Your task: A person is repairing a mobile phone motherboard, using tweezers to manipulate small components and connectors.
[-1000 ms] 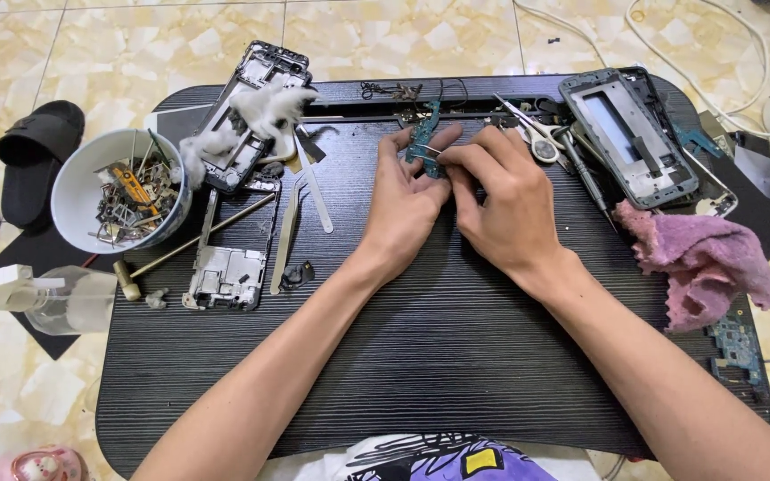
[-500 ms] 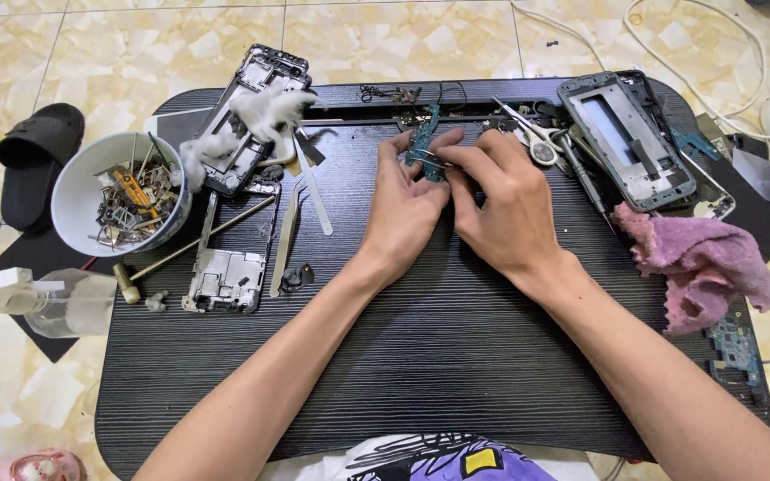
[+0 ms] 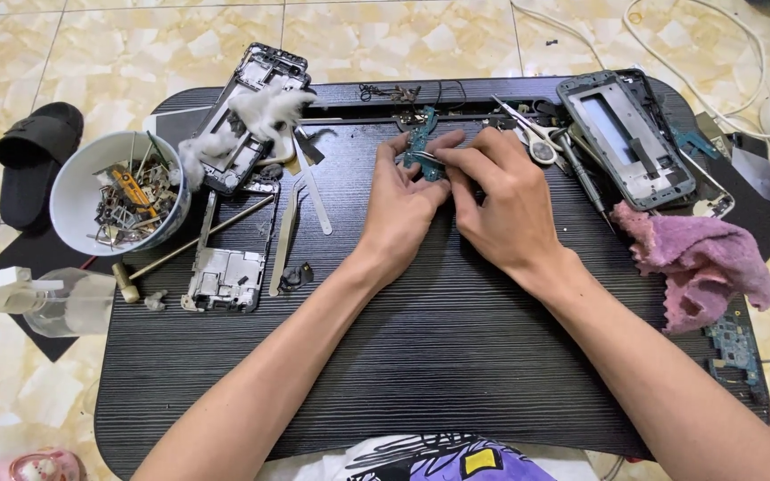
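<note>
Where our forearms meet over the middle of the black ribbed table point(image 3: 421, 374), we see both hands closed on one small thing. The left hand point(image 3: 400, 209) pinches the board point(image 3: 422, 150) between thumb and fingertips; the right hand point(image 3: 503, 200) is curled tight around thin tweezers point(image 3: 427, 158), whose tips rest on the board. The board is a narrow teal circuit strip with dark parts on it, mostly hidden by fingers. It sits at the far middle of the table, just near the groove along the far edge. Its long axis runs near to far, tilted slightly to the right at the far end; we cannot tell which end is which.

Near and right, a blue circuit piece point(image 3: 731, 349) lies at the table's edge, with a pink cloth point(image 3: 692, 258) just beyond it. On the left we see a small metal frame point(image 3: 223, 279), loose tweezers point(image 3: 285, 233), and a white bowl point(image 3: 77, 191) of metal bits off the table's left edge. Farther out, a phone shell point(image 3: 247, 125) lies under tufts of cotton point(image 3: 265, 107) at far left, scissors point(image 3: 532, 134) lie just right of our right hand, and a second phone frame point(image 3: 626, 138) lies at far right.
</note>
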